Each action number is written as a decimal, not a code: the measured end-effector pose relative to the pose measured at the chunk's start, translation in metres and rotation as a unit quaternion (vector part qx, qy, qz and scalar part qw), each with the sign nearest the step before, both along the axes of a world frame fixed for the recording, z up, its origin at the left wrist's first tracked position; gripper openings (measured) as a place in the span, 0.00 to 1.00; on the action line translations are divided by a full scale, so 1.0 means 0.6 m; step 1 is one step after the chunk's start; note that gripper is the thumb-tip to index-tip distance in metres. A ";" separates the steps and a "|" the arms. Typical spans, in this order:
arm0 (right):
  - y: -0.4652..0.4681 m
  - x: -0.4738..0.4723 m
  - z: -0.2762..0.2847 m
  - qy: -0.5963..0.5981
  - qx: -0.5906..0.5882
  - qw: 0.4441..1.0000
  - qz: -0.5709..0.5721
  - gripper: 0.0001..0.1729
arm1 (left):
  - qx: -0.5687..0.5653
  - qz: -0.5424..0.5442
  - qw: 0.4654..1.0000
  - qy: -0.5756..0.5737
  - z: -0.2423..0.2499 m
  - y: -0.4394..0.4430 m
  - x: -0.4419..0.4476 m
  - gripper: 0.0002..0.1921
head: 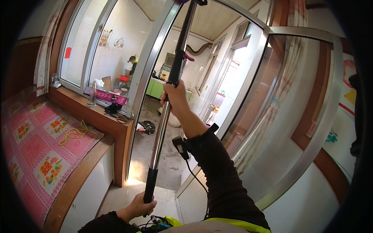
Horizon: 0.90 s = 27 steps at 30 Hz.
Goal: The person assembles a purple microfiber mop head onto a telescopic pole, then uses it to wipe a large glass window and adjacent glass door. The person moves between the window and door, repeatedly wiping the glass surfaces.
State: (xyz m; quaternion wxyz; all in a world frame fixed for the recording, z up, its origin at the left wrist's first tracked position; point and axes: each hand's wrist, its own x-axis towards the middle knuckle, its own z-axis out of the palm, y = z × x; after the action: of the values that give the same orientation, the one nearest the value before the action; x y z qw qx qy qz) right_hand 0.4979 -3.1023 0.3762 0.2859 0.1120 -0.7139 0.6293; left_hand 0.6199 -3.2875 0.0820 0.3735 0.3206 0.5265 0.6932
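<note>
A long telescopic pole (161, 134), metal with black sleeves, runs upward through the middle of the head view. Around its black lower grip my left hand (141, 206) is closed. Higher up, my right hand (177, 96) grips the pole at the bottom of the upper black sleeve. The pole's top end reaches the upper edge of the picture, near the top of a metal door frame (156, 49); what it touches there cannot be told. A small purplish-red part (188, 57) sticks out from the upper sleeve. A black device with a cable (180, 148) is at my right forearm.
A glazed sliding door (256, 96) and a curtain (274, 107) stand at right. At left, a ledge (84, 102) holds a glass bottle (93, 93) above a pink patterned bed cover (32, 145) with a yellow cord (77, 133). Beyond the glass is a person (133, 65); green cabinets (154, 88) stand farther in.
</note>
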 end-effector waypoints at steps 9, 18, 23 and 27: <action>0.124 0.131 -0.035 0.105 -0.064 0.991 -0.054 0.12 | -0.061 -0.050 0.995 0.053 0.002 0.031 0.030 0.09; 0.190 0.194 -0.037 0.086 -0.067 0.984 -0.143 0.13 | -0.056 -0.112 0.992 0.021 0.012 0.077 0.057 0.10; 0.158 0.160 -0.032 0.085 -0.036 0.980 -0.176 0.14 | -0.059 -0.037 0.997 0.017 0.005 0.045 0.043 0.09; 0.104 0.118 -0.030 0.099 -0.034 0.986 -0.130 0.14 | -0.041 0.021 0.999 0.008 0.007 -0.017 0.023 0.14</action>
State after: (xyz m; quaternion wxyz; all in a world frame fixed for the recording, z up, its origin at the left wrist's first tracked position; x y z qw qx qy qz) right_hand 0.5690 -3.0402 0.3582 0.4382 0.0704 -0.6686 0.5966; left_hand 0.6337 -3.2976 0.0863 0.3677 0.2997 0.5643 0.6757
